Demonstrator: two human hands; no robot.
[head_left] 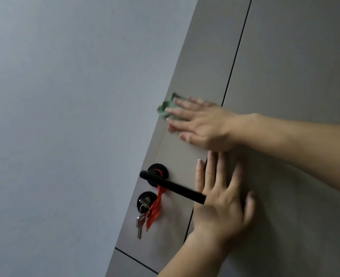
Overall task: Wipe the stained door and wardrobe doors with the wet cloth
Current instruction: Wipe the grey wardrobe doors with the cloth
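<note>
Right hand (201,122) lies flat on the smooth grey-beige door panel (185,76), fingers straight and slightly spread, pressing a crumpled green cloth (166,107) against the surface. The cloth sits under the fingertips and bunches out beyond them, close to the door's left edge and above the handle. Motion blur softens the fingers.

Left hand (221,204) is lower down, palm flat on the door with the fingers straight and fanned, holding nothing; the tip of the matte black straight lever handle (177,186) reaches its index-finger side.

Below the lever's round black base sits a second black disc — the round keyhole plate (145,200) — with silver metal keys (139,222) hanging from it beside a limp red fabric ribbon (155,208). Thin dark grooves (237,56) divide the door face. A plain matte blue-grey wall (65,116) borders the door's left side.
</note>
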